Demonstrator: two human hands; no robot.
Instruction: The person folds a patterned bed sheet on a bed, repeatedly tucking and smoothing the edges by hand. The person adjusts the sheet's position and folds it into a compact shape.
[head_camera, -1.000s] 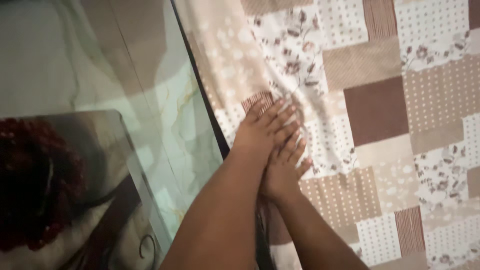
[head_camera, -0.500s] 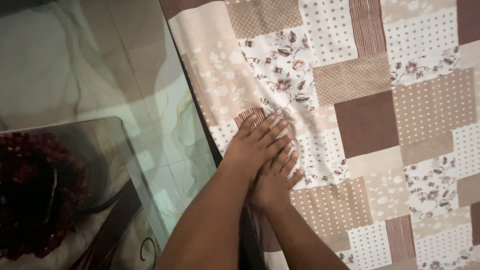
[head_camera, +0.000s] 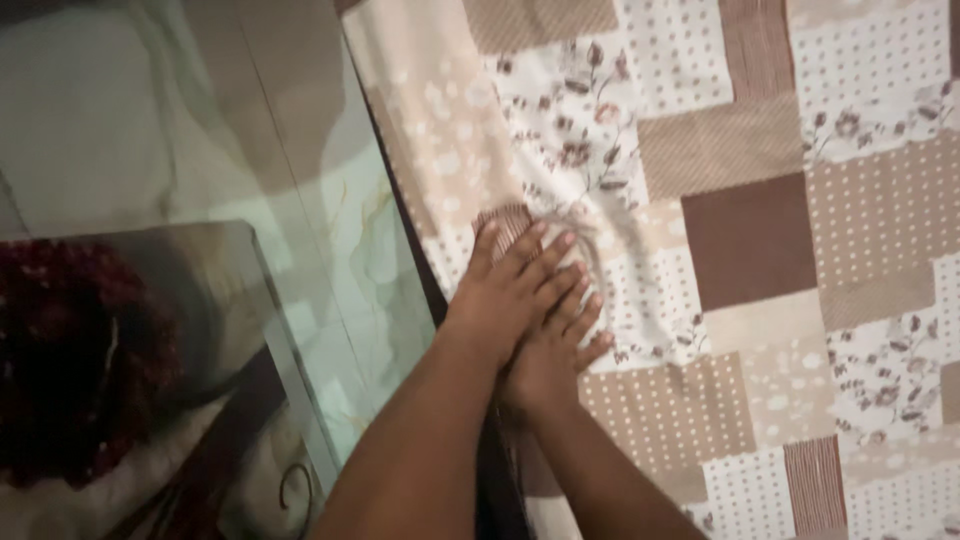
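Note:
A patchwork bedsheet (head_camera: 740, 230) in beige, brown and white, with floral and dotted squares, covers the bed on the right. My left hand (head_camera: 505, 290) lies flat, palm down, on the sheet near its left edge, fingers stretched toward a striped patch. Just below it, my right hand (head_camera: 552, 358) also presses flat on the sheet and is partly overlapped by the left. Small creases fan out from the fingertips. Neither hand grips anything.
A dark bed frame edge (head_camera: 432, 285) runs along the sheet's left side. Pale marbled floor tiles (head_camera: 200, 120) lie to the left. At lower left stands a glass-topped table (head_camera: 235, 290) with a dark red bunch (head_camera: 70, 370) on it.
Both hands stay pressed on the same spot of the sheet, shifting only slightly. The view has wobbled a little.

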